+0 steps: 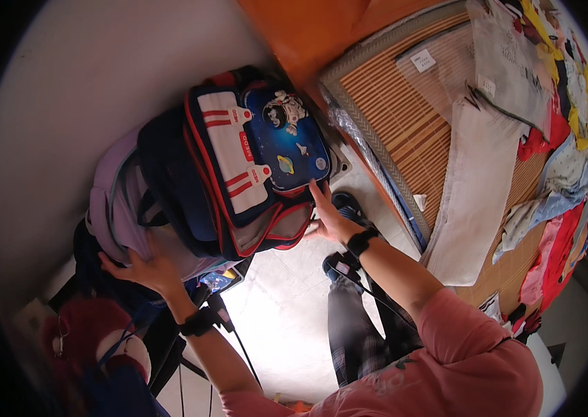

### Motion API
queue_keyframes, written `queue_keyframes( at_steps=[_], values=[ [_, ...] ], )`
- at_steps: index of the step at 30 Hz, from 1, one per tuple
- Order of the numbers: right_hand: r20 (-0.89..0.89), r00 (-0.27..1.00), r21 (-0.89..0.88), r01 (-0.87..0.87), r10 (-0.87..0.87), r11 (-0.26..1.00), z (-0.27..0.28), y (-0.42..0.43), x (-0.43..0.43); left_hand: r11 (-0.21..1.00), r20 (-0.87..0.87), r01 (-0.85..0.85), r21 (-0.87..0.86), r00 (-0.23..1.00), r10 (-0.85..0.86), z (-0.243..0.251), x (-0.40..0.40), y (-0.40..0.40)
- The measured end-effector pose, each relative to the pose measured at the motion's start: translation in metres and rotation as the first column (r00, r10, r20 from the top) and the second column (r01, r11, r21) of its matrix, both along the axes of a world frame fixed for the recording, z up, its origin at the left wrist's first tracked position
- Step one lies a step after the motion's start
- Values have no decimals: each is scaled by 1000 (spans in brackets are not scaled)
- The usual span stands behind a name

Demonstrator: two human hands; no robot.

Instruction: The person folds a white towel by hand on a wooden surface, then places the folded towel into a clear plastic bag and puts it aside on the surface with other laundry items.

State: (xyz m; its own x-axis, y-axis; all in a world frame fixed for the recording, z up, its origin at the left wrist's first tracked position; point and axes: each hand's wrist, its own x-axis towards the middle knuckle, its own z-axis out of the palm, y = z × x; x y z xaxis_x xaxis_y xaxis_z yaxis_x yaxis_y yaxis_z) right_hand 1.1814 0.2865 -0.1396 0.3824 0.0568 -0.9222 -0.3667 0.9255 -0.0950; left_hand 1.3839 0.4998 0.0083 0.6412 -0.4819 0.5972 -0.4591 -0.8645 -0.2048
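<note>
A navy children's backpack (179, 172) with red trim, white flap straps and an astronaut picture on its front pocket leans against a lilac backpack (103, 193) near the wall. My right hand (325, 213) is at the lower right corner of the navy backpack, fingers spread against its edge beside the grey side pocket (286, 227). Lower on the left, my left hand (150, 268) lies spread on the lilac backpack, its fingers apart. Whether either hand bears any weight cannot be told.
A bed with a bamboo mat (393, 104) stands at the right, holding plastic bags (513, 68), a folded white cloth (476, 198) and heaped clothes (554, 208). A red plush toy (93, 318) is at the lower left. My feet stand on the tiled floor (283, 313) between.
</note>
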Motion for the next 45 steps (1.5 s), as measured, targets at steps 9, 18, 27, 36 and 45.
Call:
queue_keyframes(
  at_steps=[9,18,27,36,45],
  values=[
    [285,817,-216,564,-502,797,-22,51,27,977,-206,79,-199,971,-120,24,-20,-19],
    [194,912,-508,409,-362,758,-52,58,61,993,-149,6,-114,989,-23,-7,50,-22],
    [201,979,-628,95,43,773,-45,56,5,958,-170,281,-66,942,-288,-19,-105,-12],
    [38,983,-891,-48,181,451,-15,38,-96,974,-502,213,-81,836,-224,-76,-224,-36],
    [-225,973,-930,-199,-51,310,59,0,-317,763,-872,579,-286,173,-458,-67,-365,-81]
  ],
)
